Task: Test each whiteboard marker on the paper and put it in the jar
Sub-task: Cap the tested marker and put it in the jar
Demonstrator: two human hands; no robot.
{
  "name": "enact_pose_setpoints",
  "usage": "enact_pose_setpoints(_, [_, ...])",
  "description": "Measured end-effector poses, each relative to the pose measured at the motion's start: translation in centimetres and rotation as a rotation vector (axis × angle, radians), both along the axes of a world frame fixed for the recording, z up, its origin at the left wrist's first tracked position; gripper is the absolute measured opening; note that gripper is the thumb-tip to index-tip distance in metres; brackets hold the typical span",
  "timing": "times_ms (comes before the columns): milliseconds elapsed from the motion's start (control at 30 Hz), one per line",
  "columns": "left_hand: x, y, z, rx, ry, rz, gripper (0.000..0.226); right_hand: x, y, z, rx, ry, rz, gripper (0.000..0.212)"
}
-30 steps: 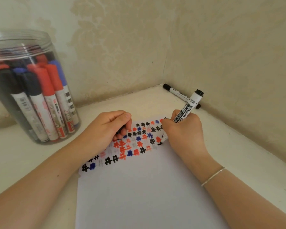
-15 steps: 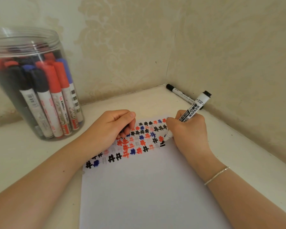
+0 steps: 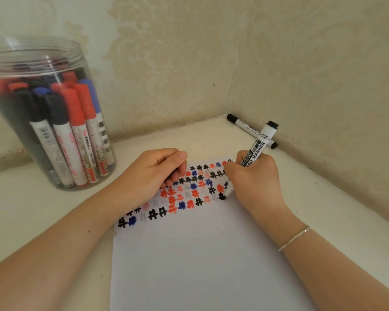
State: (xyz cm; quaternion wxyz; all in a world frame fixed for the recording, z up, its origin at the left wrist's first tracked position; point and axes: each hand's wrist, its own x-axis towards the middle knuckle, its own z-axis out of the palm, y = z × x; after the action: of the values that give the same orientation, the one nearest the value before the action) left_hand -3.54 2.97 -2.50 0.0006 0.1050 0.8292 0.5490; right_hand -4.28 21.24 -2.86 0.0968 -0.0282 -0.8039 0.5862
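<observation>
White paper (image 3: 198, 265) lies on the cream ledge (image 3: 32, 209) in the head view, its far edge filled with rows of black, red and blue hash marks (image 3: 189, 191). At two o'clock from the sheet's middle, the right hand (image 3: 256, 182) grips a black whiteboard marker (image 3: 255, 151), fingers curled round the barrel, tip touching the paper at the right end of the marks. The left hand (image 3: 155, 173) rests at twelve o'clock on the marks, fingers curled under; I cannot tell whether they hold a cap. A clear jar (image 3: 45, 113) packed with markers stands at ten o'clock. Another black marker (image 3: 245, 126) lies in the corner at one o'clock.
</observation>
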Motion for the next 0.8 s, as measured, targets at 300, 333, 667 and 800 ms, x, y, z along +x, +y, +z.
enact_pose_setpoints(300, [0.4, -0.2, 0.8, 0.113, -0.023, 0.024, 0.032, -0.3, 0.4, 2.2, -0.433, 0.015, 0.002, 0.026])
enact_pose_setpoints(333, [0.5, -0.2, 0.9, 0.108, 0.004, 0.040, 0.026, -0.5, 0.2, 2.9, -0.472, 0.028, 0.026, 0.024])
enact_pose_setpoints(667, [1.2, -0.1, 1.5, 0.086, 0.038, 0.125, 0.020, -1.0, -2.6, 5.7, -0.760, 0.019, 0.075, 0.027])
enact_pose_setpoints(800, [1.1, -0.2, 1.5, 0.055, 0.037, 0.134, 0.020, -1.0, -3.0, 4.3, -0.644, -0.023, 0.017, 0.015])
